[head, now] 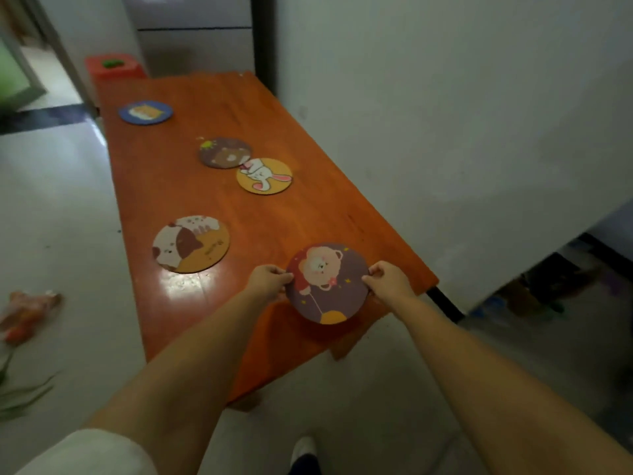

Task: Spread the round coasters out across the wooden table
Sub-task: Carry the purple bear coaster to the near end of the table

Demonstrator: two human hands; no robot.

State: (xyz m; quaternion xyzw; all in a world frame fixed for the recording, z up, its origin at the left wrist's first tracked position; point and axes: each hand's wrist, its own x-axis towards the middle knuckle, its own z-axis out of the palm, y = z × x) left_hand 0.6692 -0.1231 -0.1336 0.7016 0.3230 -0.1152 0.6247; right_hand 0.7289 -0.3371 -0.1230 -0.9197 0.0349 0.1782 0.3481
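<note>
Both hands pinch a purple coaster [328,283] — a pink bear with a yellow balloon printed on it — at the near right end of the wooden table [191,200]. The left hand [269,280] grips its left rim, the right hand [387,280] its right rim, fingers curled closed on the edge. Four more coasters lie flat farther along: cat [190,243], rabbit [264,176], brown bear [225,152], blue [145,112].

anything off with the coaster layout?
Yes: the rabbit coaster overlaps the edge of the brown bear coaster mid-table, so that pair isn't spread. The blue coaster and cat coaster lie apart.
</note>
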